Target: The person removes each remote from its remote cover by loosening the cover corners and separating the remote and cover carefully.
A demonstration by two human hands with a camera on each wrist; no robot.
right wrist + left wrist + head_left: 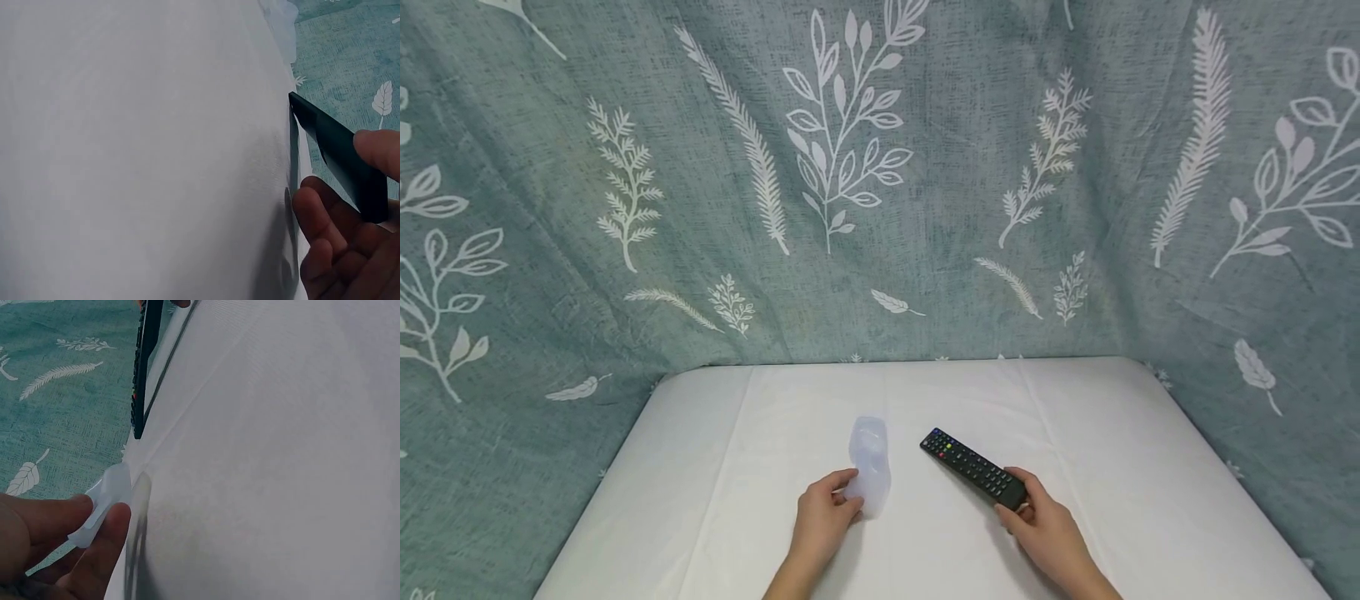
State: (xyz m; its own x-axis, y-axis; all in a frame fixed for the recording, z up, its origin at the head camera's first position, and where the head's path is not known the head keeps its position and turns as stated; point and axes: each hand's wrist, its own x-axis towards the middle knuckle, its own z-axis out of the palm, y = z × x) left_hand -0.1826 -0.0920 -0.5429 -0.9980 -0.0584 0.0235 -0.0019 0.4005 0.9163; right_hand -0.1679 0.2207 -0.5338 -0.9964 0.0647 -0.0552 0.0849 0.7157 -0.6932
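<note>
Remote (973, 467) and cover (869, 463) in hands.

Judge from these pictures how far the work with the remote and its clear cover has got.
Early stage. Done: both items are grasped. In hand: the left hand pinches the clear cover at its near end; the right hand holds the black remote by its near end. Left: remote and cover lie apart on the white table.

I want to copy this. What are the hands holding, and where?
Left hand pinches the clear cover's near end; right hand grips the remote's near end.
</note>
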